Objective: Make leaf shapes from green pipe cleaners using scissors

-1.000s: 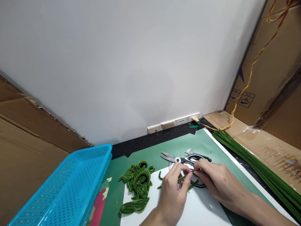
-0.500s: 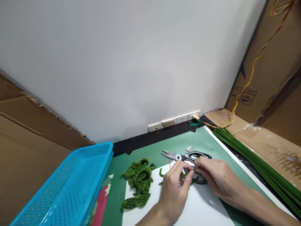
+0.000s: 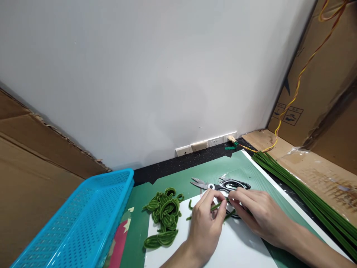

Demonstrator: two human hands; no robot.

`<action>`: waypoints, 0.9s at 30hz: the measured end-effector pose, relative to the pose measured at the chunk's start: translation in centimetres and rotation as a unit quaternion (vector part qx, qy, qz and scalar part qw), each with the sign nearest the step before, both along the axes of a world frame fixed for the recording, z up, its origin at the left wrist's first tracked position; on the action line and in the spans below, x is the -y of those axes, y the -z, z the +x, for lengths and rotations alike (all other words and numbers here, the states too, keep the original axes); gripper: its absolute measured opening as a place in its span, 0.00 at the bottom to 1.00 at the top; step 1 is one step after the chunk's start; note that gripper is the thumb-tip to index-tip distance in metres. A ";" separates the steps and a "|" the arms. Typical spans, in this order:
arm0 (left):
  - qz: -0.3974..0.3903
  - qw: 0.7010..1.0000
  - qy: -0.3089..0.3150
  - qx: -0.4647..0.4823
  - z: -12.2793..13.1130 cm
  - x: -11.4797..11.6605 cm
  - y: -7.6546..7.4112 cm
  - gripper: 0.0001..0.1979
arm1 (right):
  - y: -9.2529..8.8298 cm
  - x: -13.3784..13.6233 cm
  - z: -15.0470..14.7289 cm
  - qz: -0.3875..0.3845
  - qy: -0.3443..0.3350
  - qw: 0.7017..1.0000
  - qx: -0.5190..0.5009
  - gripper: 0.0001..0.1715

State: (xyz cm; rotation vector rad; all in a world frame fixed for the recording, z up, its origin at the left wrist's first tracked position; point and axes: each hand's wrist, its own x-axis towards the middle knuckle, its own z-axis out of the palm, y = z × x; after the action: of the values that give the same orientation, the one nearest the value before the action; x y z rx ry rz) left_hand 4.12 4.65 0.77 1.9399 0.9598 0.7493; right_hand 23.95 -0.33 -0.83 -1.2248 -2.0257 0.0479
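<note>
On the left, a blue basket [image 3: 124,172] is sitting beside the green mat [image 3: 181,179]. To its right, a pile of fuzzy green loops [image 3: 167,214] is lying partly on the mat and partly on the white sheet [image 3: 240,245]. Small green bits [image 3: 190,204] are resting just left of the left hand [image 3: 208,223]. That hand is pinching a fuzzy green strip [image 3: 215,206] between thumb and finger, with no big gap. The strip is lying between the two hands, over the far part of the sheet. On the far side, scissors [image 3: 211,186] are resting on the mat. The right hand [image 3: 259,212] is pinching near the strip's right end, its fingertips close together. The strip is looking light, soft outside and bendy, probably not slippery or easy to break; pinching near the ends should work best. Far right, long green stems [image 3: 301,190] are lying in a bunch.
</note>
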 end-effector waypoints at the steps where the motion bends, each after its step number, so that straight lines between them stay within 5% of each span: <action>1: -0.002 1.000 0.000 0.001 0.0 0.0 0.0 0.08 | 0.1 0.0 0.0 0.002 0.002 1.000 0.000 0.08; 19: -0.007 1.000 0.014 -0.008 0.0 -0.1 0.2 0.05 | 1.3 -0.2 -0.3 0.052 0.009 0.999 -0.008 0.08; 27: 0.013 1.000 0.019 -0.020 0.0 -0.1 0.1 0.06 | 1.5 -0.4 -0.1 0.013 -0.003 1.000 -0.011 0.09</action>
State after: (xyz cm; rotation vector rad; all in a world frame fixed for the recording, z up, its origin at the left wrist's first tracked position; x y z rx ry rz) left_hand 4.07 4.75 0.72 1.9970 0.9382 0.7071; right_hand 23.85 0.04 -2.35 -1.1985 -2.0044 0.0383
